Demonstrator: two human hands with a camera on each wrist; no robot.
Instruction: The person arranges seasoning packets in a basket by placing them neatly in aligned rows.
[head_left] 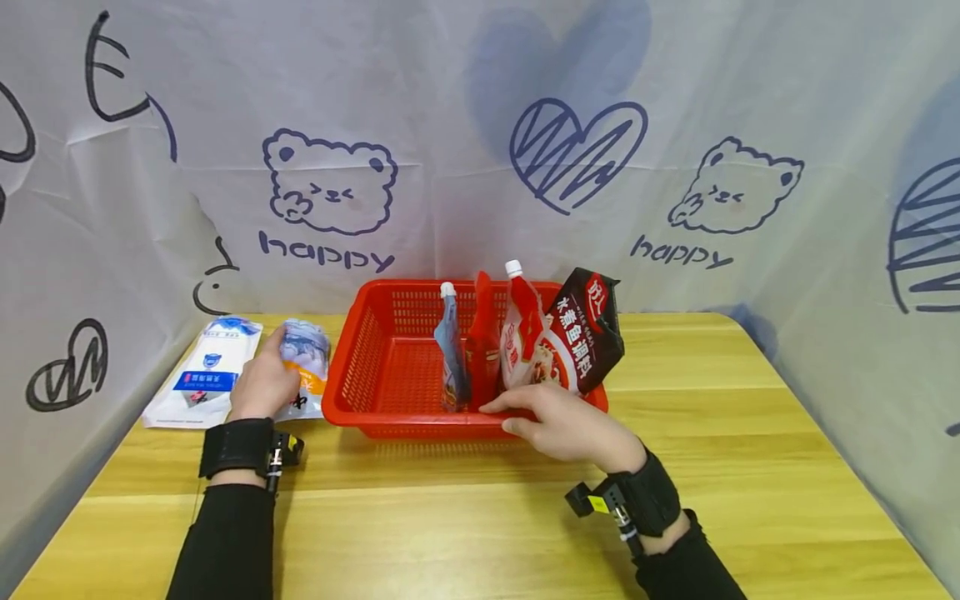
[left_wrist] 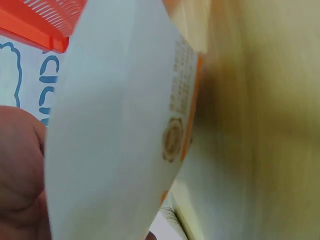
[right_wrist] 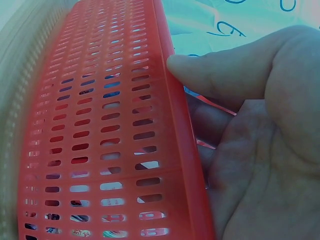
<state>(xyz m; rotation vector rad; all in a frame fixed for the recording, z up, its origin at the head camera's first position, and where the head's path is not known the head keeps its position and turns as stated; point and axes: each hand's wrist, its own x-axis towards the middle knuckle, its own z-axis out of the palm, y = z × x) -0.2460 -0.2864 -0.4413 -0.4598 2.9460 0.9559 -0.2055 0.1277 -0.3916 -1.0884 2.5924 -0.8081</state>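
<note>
At the left of the table, my left hand (head_left: 264, 383) grips a white bag with an orange band (head_left: 313, 385). In the left wrist view the bag's white side (left_wrist: 110, 120) stands tilted over the wood and hides most of the fingers. My right hand (head_left: 570, 423) holds the front rim of a red plastic basket (head_left: 420, 422). In the right wrist view the thumb (right_wrist: 215, 75) lies at the rim, with the other fingers over the inner side. Inside stand a blue capped pouch (head_left: 452, 354), a red packet (head_left: 483, 358), a red-and-white capped pouch (head_left: 513, 346) and a black seasoning bag (head_left: 592, 333).
Left of the gripped bag, a white-and-blue packet (head_left: 206, 379) lies flat on the wooden table (head_left: 420, 533). The packets fill the basket's right half; the black bag leans out over its right side. A white cloth with drawings (head_left: 450, 100) hangs behind and at both sides.
</note>
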